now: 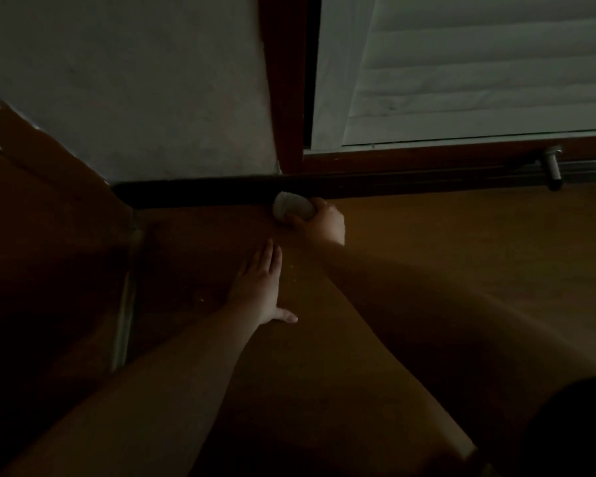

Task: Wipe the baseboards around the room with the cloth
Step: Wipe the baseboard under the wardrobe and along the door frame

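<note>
At lower centre the left hand (260, 287) is spread flat on the floor (444, 256); mid-frame, the soft, light cloth (291, 208) is bunched in the right hand (322, 220) against the baseboard (200, 192).

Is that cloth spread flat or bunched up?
Bunched up: the cloth is a rounded wad gripped in the right hand against the baseboard.

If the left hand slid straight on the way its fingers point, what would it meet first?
Probably the right hand or the cloth it grips, lying just beyond the left hand's fingertips. Past them runs the dark baseboard. The dim picture leaves the exact line unclear.
</note>
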`<state>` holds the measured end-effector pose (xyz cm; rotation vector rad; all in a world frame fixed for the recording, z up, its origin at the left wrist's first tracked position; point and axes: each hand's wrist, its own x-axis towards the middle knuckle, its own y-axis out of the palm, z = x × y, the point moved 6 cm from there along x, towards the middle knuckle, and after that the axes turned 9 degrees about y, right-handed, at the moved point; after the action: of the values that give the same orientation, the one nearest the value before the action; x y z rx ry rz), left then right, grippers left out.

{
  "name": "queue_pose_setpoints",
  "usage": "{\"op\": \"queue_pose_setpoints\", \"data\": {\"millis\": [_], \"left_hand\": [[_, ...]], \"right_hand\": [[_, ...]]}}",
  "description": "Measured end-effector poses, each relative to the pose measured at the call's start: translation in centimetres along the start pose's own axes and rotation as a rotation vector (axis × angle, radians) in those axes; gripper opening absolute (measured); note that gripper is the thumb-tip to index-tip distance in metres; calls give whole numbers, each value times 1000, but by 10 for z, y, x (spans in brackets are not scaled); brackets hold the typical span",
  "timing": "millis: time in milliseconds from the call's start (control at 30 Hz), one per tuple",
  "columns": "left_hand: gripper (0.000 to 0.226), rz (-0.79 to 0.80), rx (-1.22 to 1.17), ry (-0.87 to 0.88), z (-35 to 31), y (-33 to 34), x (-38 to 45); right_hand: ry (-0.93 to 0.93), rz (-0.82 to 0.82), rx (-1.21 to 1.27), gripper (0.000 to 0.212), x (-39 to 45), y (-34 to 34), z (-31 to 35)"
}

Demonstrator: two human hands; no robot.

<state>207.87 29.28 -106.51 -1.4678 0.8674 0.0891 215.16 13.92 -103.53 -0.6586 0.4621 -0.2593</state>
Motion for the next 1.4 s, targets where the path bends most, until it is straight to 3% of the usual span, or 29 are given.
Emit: {"op": "queue_pose_setpoints", "data": {"millis": [300,567,733,1067,1233,1400], "left_hand": [[148,2,29,17,3,5,2],[146,19,40,15,-1,-1,0],[146,31,32,17,-2,-3,-2],[145,75,71,-21,-9,-9,-2],[145,153,108,-67,-19,-12,0],[144,101,35,-34,-11,-7,-4]], "right_hand": [[80,-173,-182,64,38,-111,-87],[287,-320,-32,56,46,-163,-133],[245,-348,-43,56,26,-144,-126],[-100,-95,21,56,-3,-23,-10],[-116,-92,-16,56,5,-34,-10],[-126,-126,-96,57,22,-79,-42]]}}
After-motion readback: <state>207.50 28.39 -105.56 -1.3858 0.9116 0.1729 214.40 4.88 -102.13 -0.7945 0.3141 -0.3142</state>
